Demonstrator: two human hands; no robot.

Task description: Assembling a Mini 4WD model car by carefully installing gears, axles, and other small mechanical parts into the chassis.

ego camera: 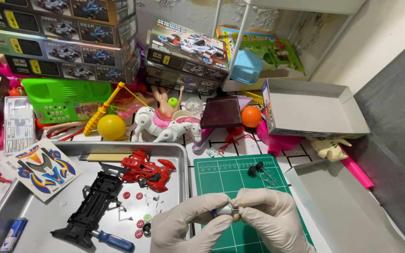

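Stacked dark toy-car boxes (66, 35) top left, another tilted stack of toy-car boxes (187, 56) centre back, open grey cardboard box (312, 107) right, colourful sticker sheet (41, 168) beside metal tray (19, 206), clear blister pack (18, 122) left

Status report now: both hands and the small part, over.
Left hand and right hand, gloved, pinch small silver motor together. Over green cutting mat. Nothing in the way.

Chassis (92, 206) in tray (33, 206); cutting mat (221, 175) right of tray; motor (226, 209) above mat.
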